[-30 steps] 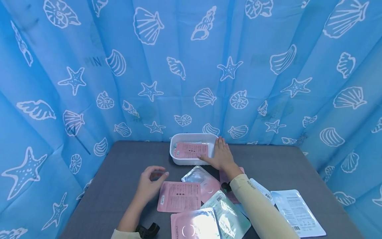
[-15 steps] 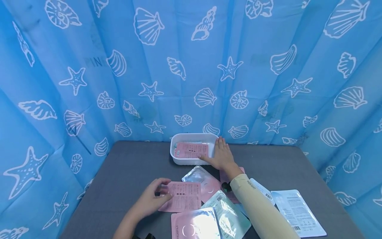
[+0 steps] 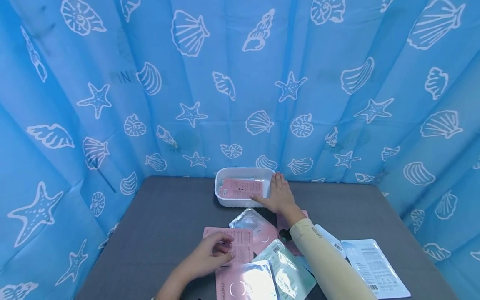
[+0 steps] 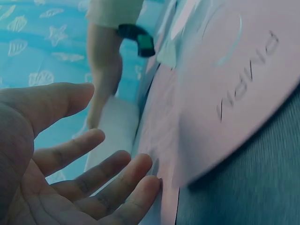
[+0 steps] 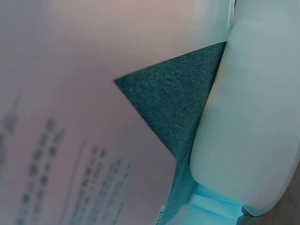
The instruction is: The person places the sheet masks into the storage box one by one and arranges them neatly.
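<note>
My left hand (image 3: 210,256) hovers palm inward, fingers loosely bent, over a pink printed sheet-mask packet (image 3: 243,238). In the left wrist view nothing lies between its thumb and fingers, and the fingertips are close to that packet; contact is unclear. Just in front lies a pink, shiny packet (image 4: 234,70) lettered PMPM. My right hand (image 3: 278,198) rests at the right end of a white bin (image 3: 240,203), fingers straight along that side and thumb reaching over the front rim. Inside the bin lies a pink packet (image 3: 236,189), with others partly hidden beneath.
A silver-pink packet (image 3: 255,229) and a green packet (image 3: 286,271) overlap mid-table. Another pink packet (image 3: 283,225) lies partly under my right wrist. White packets (image 3: 375,268) lie to the right. A blue shell-print curtain (image 3: 240,104) hangs behind the grey table (image 3: 161,216).
My left hand has moved right and toward me, from beside the pink printed packet to over its lower part. The right hand has stayed on the bin.
</note>
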`<state>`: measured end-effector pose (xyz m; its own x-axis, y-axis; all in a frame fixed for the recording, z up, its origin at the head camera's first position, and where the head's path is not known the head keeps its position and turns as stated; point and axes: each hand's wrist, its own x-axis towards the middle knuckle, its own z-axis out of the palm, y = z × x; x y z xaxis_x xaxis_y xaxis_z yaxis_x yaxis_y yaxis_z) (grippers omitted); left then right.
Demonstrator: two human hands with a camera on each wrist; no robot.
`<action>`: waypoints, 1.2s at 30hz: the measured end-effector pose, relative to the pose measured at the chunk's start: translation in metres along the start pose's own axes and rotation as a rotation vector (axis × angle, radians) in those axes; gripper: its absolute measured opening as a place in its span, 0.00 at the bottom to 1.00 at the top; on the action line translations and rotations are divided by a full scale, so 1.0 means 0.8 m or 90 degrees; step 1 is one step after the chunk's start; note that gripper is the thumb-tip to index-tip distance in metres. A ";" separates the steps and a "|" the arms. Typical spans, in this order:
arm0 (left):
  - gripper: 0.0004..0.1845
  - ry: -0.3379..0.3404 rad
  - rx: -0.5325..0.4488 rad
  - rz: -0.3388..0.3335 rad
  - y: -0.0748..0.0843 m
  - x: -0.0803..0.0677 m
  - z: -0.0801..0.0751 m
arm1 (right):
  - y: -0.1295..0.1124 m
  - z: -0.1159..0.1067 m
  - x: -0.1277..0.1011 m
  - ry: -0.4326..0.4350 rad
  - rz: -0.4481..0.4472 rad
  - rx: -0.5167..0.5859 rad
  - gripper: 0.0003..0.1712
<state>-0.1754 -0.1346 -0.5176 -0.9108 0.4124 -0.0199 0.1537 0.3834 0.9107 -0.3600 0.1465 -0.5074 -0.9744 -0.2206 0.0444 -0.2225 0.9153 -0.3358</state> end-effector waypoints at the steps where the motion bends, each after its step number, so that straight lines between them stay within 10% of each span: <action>1: 0.24 -0.006 -0.002 0.009 0.002 0.001 0.003 | 0.000 0.001 0.001 -0.003 0.000 -0.001 0.76; 19: 0.22 -0.099 0.044 0.110 0.025 0.013 0.065 | -0.004 0.001 0.002 0.002 0.003 -0.004 0.76; 26: 0.18 -0.085 0.223 0.186 0.025 0.011 0.082 | 0.000 0.003 0.004 0.000 0.006 -0.004 0.75; 36: 0.25 -0.097 0.314 0.153 0.034 0.009 0.093 | 0.004 0.005 0.005 0.000 0.006 0.001 0.76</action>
<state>-0.1493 -0.0596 -0.5233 -0.7680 0.6365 0.0715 0.5442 0.5896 0.5968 -0.3650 0.1473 -0.5125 -0.9766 -0.2112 0.0410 -0.2125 0.9171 -0.3372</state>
